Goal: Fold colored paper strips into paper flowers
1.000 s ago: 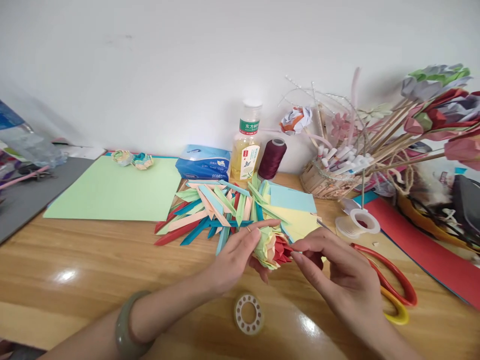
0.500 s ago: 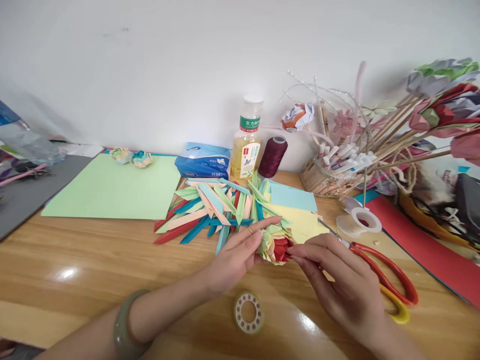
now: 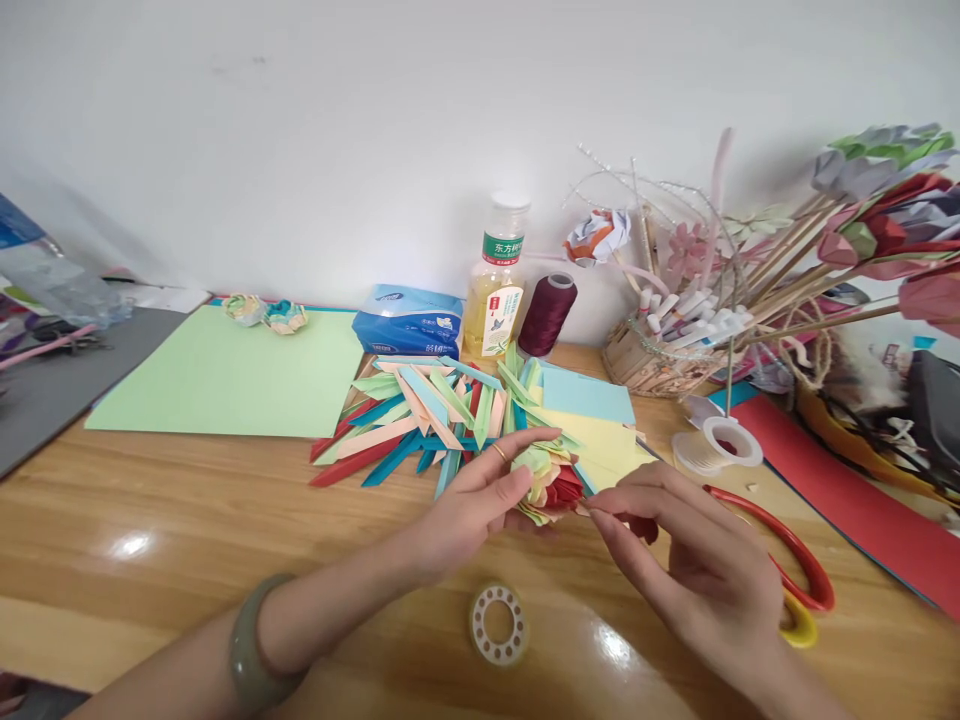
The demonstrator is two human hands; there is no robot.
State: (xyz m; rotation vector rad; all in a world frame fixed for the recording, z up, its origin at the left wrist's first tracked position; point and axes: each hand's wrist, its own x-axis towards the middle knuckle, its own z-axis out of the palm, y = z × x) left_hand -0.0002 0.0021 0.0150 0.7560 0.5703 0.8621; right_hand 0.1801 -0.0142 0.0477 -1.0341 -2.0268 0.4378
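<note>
My left hand (image 3: 480,495) is wrapped round a folded-paper flower (image 3: 561,488), pale green and yellow outside with red petals at its right end. A ring and a bangle show on that arm. Just right of the red petals, my right hand (image 3: 690,560) has thumb and forefinger pinched together; what lies between them is too small to make out. Behind both hands spreads a pile of folded paper strips (image 3: 409,425) in red, blue, green and peach. Part of the flower's near side is hidden by my left fingers.
A tape roll (image 3: 499,625) lies in front. Red-and-yellow scissors (image 3: 814,575) are partly behind my right hand, near a white spool (image 3: 716,446). Farther back stand a tissue pack (image 3: 409,322), a bottle (image 3: 495,290), maroon thread (image 3: 547,315) and a basket (image 3: 652,355). Green paper (image 3: 225,380) lies left.
My right hand has shifted slightly right, its pinched fingertips drawing a little away from the red petals. The flower has turned slightly in my left hand.
</note>
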